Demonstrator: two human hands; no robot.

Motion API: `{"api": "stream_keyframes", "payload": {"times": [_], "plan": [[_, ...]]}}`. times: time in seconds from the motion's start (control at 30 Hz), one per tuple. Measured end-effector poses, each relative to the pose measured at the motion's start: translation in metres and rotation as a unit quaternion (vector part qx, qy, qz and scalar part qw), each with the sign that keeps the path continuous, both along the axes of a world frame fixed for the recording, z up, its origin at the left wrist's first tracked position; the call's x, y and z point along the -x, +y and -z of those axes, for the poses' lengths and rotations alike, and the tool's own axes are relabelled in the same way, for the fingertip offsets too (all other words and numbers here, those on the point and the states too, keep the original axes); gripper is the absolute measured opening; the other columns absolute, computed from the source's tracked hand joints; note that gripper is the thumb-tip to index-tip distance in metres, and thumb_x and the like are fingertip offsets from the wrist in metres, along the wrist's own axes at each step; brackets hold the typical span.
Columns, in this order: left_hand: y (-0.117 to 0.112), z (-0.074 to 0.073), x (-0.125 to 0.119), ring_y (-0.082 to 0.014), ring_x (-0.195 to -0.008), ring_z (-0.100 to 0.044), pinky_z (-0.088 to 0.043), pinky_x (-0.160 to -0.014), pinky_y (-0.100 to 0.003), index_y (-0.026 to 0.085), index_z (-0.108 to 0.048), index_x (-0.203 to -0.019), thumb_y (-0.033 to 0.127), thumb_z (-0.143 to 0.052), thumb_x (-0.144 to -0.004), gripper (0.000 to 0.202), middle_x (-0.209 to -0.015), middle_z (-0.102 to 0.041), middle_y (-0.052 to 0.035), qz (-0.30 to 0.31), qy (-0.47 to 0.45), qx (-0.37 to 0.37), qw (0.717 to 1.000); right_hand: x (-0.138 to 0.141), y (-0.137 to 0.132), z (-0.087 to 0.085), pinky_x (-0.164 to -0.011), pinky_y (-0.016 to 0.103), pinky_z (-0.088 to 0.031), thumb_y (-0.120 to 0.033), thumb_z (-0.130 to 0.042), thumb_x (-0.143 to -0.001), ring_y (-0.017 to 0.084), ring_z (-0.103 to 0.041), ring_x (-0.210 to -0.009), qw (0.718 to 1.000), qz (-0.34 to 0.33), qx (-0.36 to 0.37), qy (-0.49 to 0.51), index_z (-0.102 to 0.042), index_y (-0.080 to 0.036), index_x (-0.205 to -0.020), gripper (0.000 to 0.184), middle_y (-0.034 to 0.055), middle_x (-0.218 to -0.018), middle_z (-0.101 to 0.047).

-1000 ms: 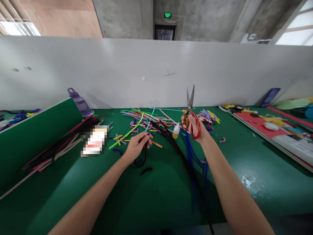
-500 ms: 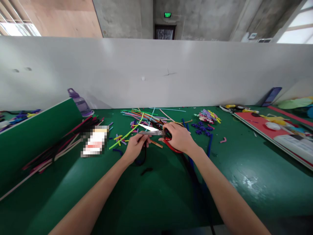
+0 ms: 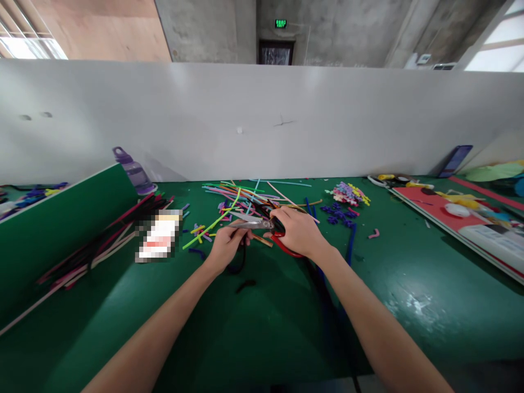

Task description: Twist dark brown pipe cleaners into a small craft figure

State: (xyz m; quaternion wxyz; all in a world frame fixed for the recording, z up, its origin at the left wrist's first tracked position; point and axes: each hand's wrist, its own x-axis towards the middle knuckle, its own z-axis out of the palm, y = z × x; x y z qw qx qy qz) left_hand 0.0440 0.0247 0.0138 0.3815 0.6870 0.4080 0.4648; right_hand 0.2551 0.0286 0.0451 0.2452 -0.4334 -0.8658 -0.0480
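My right hand (image 3: 301, 230) is closed around the red handles of a pair of scissors (image 3: 262, 224), whose blades point left. Close to the blades, my left hand (image 3: 224, 243) pinches a dark pipe cleaner (image 3: 244, 257), which hangs in a curve below the fingers. The blade tips lie over the left fingertips, and the exact spot where the pipe cleaner meets the blades is hidden. A short dark piece (image 3: 245, 285) lies on the green table below. Behind the hands spreads a heap of coloured pipe cleaners (image 3: 229, 192).
Dark blue twisted pieces (image 3: 338, 214) and a pastel pile (image 3: 350, 194) sit to the right, near a red board (image 3: 426, 204). On the left are a purple bottle (image 3: 135, 173), a tilted green board (image 3: 73, 218) and more long pipe cleaners (image 3: 110, 234). A white partition (image 3: 204, 120) stands behind.
The scissor blades have moved closer together, the upper one swinging down towards my left fingertips. Both hands stay almost where they were.
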Motion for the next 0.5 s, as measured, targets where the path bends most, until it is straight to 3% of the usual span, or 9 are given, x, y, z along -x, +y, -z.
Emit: {"api": "stream_keyframes", "payload": {"times": [0.5], "plan": [[-0.0022,0.0003,0.0013,-0.0113,-0.055,-0.054,-0.040,-0.053,-0.022,0.015,-0.061,-0.071,0.027,-0.044,-0.090,0.027,-0.066,-0.059,-0.0017,-0.008,0.002,-0.031,0.999,0.0013,-0.0024,-0.0058,-0.080,0.036,-0.045,-0.047,-0.053,-0.084,0.027,-0.057,-0.100,1.000,-0.013,-0.011,0.018,-0.052,-0.017,-0.111,0.040,0.0115,-0.107,-0.061]]}}
